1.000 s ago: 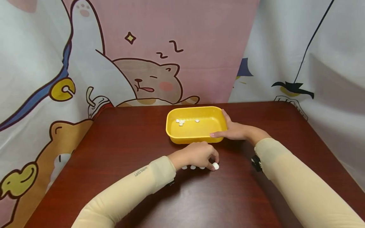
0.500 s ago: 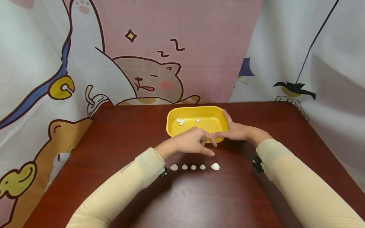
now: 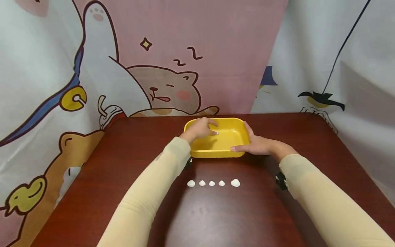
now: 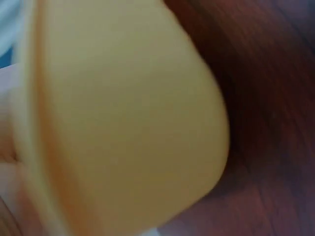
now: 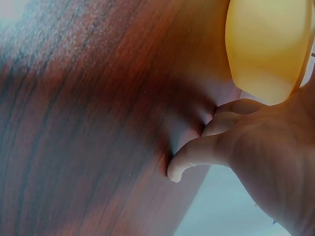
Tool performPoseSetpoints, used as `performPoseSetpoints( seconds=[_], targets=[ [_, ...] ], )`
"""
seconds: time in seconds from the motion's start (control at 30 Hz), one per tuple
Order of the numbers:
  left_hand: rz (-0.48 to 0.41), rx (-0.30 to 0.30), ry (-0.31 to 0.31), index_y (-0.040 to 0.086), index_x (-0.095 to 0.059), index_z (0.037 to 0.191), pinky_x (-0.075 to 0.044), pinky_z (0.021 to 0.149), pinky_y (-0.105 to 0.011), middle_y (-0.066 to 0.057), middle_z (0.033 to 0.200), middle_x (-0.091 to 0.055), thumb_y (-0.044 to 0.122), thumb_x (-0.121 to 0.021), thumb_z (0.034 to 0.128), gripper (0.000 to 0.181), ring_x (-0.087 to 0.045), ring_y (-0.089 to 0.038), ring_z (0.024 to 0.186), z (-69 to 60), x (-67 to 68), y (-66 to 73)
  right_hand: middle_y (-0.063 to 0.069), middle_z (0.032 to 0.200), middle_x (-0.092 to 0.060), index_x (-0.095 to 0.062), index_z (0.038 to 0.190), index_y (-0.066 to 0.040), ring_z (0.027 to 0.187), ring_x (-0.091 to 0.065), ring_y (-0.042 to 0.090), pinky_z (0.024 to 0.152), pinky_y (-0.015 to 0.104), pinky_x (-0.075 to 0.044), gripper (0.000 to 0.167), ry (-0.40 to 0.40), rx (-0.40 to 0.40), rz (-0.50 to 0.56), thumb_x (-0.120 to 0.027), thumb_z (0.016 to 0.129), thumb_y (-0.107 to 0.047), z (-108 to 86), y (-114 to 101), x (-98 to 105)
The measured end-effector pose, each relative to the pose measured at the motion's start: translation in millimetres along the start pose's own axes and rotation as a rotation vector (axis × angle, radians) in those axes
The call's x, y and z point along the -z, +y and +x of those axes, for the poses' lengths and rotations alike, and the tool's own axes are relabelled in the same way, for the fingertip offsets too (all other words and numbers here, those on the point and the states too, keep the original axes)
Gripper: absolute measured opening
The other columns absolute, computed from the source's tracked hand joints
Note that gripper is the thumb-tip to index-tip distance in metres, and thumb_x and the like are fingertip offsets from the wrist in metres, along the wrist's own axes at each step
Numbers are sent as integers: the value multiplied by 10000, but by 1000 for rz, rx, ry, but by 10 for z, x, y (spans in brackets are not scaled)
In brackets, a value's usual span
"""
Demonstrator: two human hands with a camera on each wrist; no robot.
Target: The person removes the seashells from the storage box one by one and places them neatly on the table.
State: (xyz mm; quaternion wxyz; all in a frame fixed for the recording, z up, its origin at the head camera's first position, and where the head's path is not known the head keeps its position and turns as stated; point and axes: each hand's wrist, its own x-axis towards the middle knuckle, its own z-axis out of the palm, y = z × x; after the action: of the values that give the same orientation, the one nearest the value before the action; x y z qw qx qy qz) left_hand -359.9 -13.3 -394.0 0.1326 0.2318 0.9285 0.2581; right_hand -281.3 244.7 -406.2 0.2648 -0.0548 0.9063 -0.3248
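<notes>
A yellow basin (image 3: 213, 154) sits near the frame's centre; the left hand (image 3: 200, 128) is inside, thumb and forefinger parted, the right hand (image 3: 257, 144) spread against its right end. Below, five white shells (image 3: 211, 183) form a row on the table (image 3: 247, 219).

Both arms (image 3: 154, 185) out fwd; L hand (image 3: 200, 129) w/ fingers (image 3: 212, 121) parted, R hand (image 3: 256, 144) spread wide.

Head view: soft, even light, crisp outlines; a pale sheen on the surface (image 3: 213, 216), shadows beside the left sleeve (image 3: 148, 192) and right sleeve (image 3: 327, 199), a grey diagonal shadow on the curtain (image 3: 367, 89) at right. Left wrist view: dim, the tray (image 4: 138, 123) out of focus. Right wrist view: glare at upper left, dark shadows beside the right grip (image 5: 261, 145).
</notes>
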Motion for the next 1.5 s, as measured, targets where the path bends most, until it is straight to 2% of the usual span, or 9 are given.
performPoseSetpoints(
  seconds=[0.17,0.33,0.57,0.7,0.8,1.03,1.17,1.33,1.5],
  targets=[
    [135,90,-26,175,-741,1369,-475,1144,-353,-19,1475,-681,208,-730,1011,359,-607,-206,1309,97,-135,-28,289,1713,-199,383,1612,-240,1561,-290,458,1290,692,-203,1430,-3,19,12,-681,846,-811,14,-12,-37],
    [192,82,3,211,-793,1289,-508,1094,-376,0,1425,-715,245,-748,1006,289,-634,-206,1265,126,-197,-13,286,1693,-223,387,1609,-241,1538,-313,458,1285,698,-211,1439,3,13,12,-691,841,-804,10,-10,-16],
    [175,73,-11,220,-859,1077,-528,996,-324,28,1238,-787,289,-795,975,138,-654,-156,1090,151,-263,-37,308,1706,-186,394,1605,-218,1540,-302,478,1279,706,-211,1443,-11,-1,9,-689,848,-799,0,42,-13],
    [99,34,-88,167,-855,1114,-474,894,-276,-17,1264,-784,193,-767,989,155,-603,-182,1039,117,-225,-55,305,1701,-190,388,1608,-202,1540,-293,486,1272,715,-218,1441,-17,-7,10,-685,852,-795,1,73,-29],
    [60,24,-90,126,-838,1158,-446,859,-266,-43,1305,-768,138,-724,998,197,-576,-199,1032,96,-186,-57,302,1694,-208,384,1611,-204,1544,-292,485,1274,716,-213,1434,-11,-4,6,-680,855,-799,-1,78,-24],
    [104,97,18,136,-810,1006,-499,869,-324,-33,1105,-760,294,-850,924,183,-598,-209,939,74,-137,-56,280,1671,-231,384,1611,-230,1538,-291,459,1286,702,-198,1438,-7,10,21,-695,846,-794,6,18,31],
    [115,75,-5,148,-819,979,-492,884,-318,-28,1126,-756,272,-841,933,134,-588,-196,956,85,-143,-63,268,1677,-226,384,1611,-241,1539,-289,455,1282,707,-204,1439,-8,7,20,-696,841,-798,3,-7,41],
    [53,20,-59,129,-836,1107,-462,911,-300,-58,1284,-752,111,-756,968,161,-571,-207,1032,99,-129,-123,273,1706,-184,389,1608,-233,1556,-274,462,1278,707,-217,1431,-11,16,-4,-680,848,-805,23,-12,31],
    [54,-6,-56,121,-827,1141,-499,1003,-351,-69,1295,-756,152,-778,961,189,-602,-229,1092,74,-149,-135,271,1712,-179,382,1613,-242,1566,-261,466,1282,709,-200,1439,-5,-2,4,-685,836,-815,26,29,13]
  ],
)
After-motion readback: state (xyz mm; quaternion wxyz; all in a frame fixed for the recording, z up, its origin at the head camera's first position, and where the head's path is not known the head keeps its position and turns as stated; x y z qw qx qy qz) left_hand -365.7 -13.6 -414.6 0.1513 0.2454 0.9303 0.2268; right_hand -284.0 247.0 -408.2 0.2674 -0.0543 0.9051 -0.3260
